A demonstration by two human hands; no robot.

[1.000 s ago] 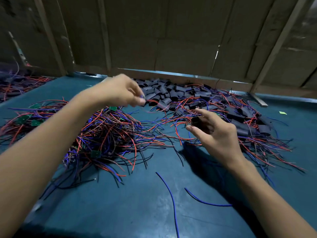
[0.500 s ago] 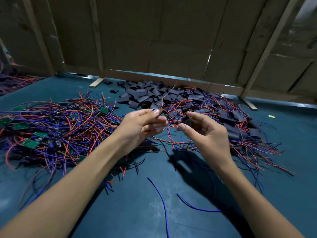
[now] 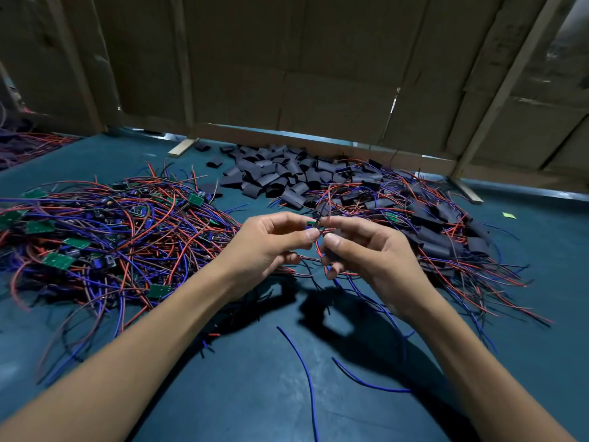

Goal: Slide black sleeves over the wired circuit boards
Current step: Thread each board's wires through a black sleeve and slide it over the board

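Teal bench mat [image 3: 255, 393] under your arms, cardboard panels [image 3: 318, 74] with wooden battens closing off the far side; a narrow strip of light shows under the panels.

Your left hand [image 3: 264, 247] and right hand [image 3: 366, 250] meet above the mat at centre, fingertips almost touching; your left thumb and forefinger pinch a small green circuit board [image 3: 310, 223] with red and blue leads trailing down between your hands; your right fingers are curled in, thumb and forefinger closed on something dark at the board's end, a black sleeve [image 3: 331, 255] by the look of it, mostly hidden inside the hand; how far it sits over the board, cannot tell.

Heap of unsleeved wired boards [image 3: 105, 237] to your left, green boards showing among red, blue and black leads; heap of loose black sleeves [image 3: 277, 177] at the far centre, near the panels; heap of sleeved boards [image 3: 439, 231] to your right, touching the loose sleeves at its far edge.

Two stray blue wires [image 3: 306, 378] lie on the mat near you, between your forearms; a small yellow-green scrap [image 3: 509, 215] lies far right, well apart from the heaps.
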